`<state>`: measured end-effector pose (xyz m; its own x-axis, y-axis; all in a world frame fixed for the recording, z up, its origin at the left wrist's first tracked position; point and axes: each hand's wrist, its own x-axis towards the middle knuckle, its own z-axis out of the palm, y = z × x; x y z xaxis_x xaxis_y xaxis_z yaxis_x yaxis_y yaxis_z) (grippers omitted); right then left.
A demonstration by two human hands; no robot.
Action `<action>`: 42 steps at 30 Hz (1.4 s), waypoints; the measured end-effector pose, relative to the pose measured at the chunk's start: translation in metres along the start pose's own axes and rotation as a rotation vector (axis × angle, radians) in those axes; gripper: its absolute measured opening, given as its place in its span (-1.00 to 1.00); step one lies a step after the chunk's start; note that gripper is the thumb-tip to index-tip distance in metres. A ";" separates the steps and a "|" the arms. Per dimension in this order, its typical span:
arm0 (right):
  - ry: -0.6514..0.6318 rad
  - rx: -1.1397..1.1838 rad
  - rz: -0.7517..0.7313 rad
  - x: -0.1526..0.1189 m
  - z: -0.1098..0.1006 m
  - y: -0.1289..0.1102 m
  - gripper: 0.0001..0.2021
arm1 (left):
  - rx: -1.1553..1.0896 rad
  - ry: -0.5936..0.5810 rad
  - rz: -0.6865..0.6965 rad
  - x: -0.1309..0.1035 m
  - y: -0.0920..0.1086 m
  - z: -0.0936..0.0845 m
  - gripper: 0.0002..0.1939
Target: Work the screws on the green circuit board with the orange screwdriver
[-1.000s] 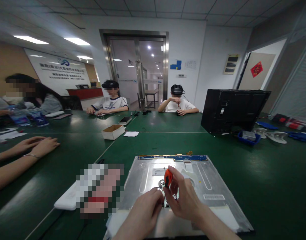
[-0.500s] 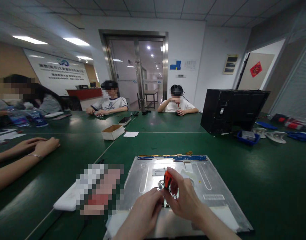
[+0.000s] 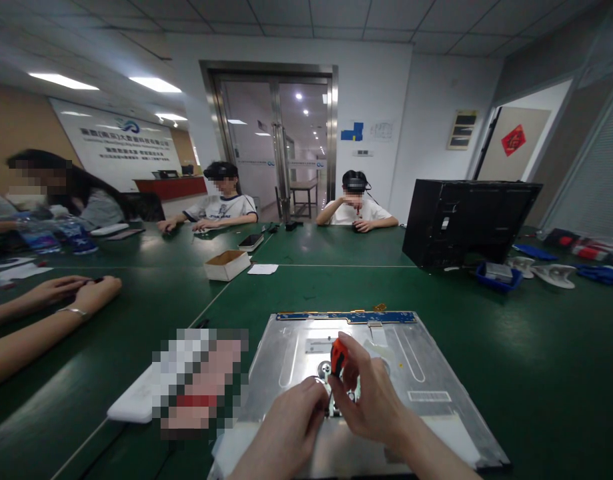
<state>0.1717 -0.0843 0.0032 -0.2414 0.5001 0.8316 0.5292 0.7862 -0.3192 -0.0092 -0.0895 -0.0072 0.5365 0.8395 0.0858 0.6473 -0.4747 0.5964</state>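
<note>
The right grip [image 3: 371, 393] is closed on the red-and-black handle of a screwdriver [image 3: 339, 353], held upright with a slight tilt, its shaft pointing down. The left grip [image 3: 296, 410] is just beside it, fingers curled in near the shaft; whether they pinch anything cannot be told, since the fingertips are hidden. Beneath both grips lies a metal-backed display panel [image 3: 426, 373], flat on the green counter [image 3: 526, 373], with small hardware partly visible below the screwdriver. Beyond the grips, a blue circuit board strip [image 3: 326, 317] runs along the panel's far edge. Left of the left grip lies a white slab-shaped device [image 3: 136, 397], partly pixelated. Farther off that way are a co-worker's hands [image 3: 83, 293]. Ahead and to the left is an open cardboard box [image 3: 229, 268]; ahead and to the right of the right grip stand a black monitor [image 3: 476, 220] and, by it, a blue tray [image 3: 501, 285].
</note>
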 end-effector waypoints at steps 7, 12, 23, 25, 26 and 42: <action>0.042 -0.004 -0.004 0.000 0.002 0.001 -0.46 | -0.013 0.013 0.004 0.001 0.001 0.002 -0.77; 0.030 0.026 -0.002 0.002 0.000 0.001 -0.41 | -0.027 0.021 0.015 0.000 0.002 0.002 -0.78; 0.014 0.059 -0.006 0.004 -0.002 0.001 -0.42 | 0.013 -0.004 -0.030 0.000 0.002 0.002 -0.77; 0.031 0.041 -0.011 0.004 -0.001 0.000 -0.43 | 0.009 0.000 -0.039 0.001 0.001 0.002 -0.77; 0.036 0.040 -0.011 0.003 -0.001 0.000 -0.44 | 0.006 0.004 -0.042 0.001 0.001 0.002 -0.77; -0.007 0.055 -0.009 0.002 -0.004 0.001 -0.45 | 0.000 0.018 -0.055 0.002 -0.004 0.004 -0.82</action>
<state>0.1749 -0.0834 0.0064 -0.2516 0.4956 0.8313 0.4819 0.8091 -0.3365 -0.0082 -0.0871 -0.0127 0.4901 0.8691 0.0670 0.6757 -0.4273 0.6007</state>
